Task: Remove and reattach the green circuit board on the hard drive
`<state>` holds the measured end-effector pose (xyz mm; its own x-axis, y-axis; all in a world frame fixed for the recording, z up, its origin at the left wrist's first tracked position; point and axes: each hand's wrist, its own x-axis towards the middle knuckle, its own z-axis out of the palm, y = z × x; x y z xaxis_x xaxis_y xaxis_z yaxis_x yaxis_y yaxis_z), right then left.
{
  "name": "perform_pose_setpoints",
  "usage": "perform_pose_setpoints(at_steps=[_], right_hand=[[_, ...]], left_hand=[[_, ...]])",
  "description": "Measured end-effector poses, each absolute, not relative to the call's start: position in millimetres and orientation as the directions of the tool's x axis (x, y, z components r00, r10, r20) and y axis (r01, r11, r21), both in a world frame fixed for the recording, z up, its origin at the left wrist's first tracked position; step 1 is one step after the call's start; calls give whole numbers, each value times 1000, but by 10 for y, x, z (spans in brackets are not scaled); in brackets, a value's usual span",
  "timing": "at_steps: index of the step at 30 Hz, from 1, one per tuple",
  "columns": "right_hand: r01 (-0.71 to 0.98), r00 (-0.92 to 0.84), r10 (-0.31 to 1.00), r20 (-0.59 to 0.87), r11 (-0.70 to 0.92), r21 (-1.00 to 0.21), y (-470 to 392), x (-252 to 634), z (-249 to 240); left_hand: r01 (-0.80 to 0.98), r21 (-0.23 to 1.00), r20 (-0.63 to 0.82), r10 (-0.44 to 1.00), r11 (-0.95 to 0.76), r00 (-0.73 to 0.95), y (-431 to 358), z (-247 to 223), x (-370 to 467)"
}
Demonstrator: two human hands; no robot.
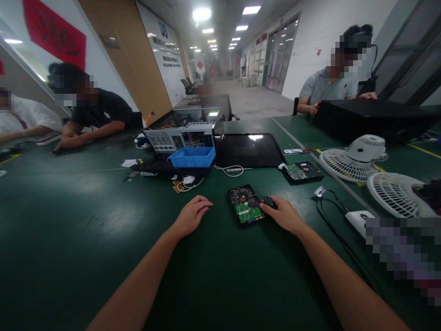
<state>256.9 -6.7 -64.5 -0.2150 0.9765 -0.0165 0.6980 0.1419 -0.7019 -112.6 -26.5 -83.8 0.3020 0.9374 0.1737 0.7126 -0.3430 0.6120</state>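
A hard drive (245,204) lies on the green table (113,257), its green circuit board facing up. To its right, my right hand (284,215) is closed around a small dark object (269,202) with a greenish top, whose kind I cannot make out. The thumb of that hand is at the drive's right edge. Left of the drive and apart from it, my left hand (193,215) is pinched shut. A tiny dark bit shows at its fingertips, too small to name.
Ahead stand an opened computer case (186,131), a blue tray (192,157) and a flat black panel (251,150). Another hard drive (303,172), white fans (347,158) and a power strip (360,221) with black cable lie right. Other people sit across the table.
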Motion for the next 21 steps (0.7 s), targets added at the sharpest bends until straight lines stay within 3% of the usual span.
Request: perform_pose_setpoints(at_steps=[12,21], right_hand=[[703,-208,978,-25,132,-698,-67,2561,-641],[702,-204,979,-12,138,-699,-67,2561,-663]], left_hand=[[735,599,203,948,-318,245,-234,-885,-1157],[721,578,236,924,-383,301,-236,-897,-1184]])
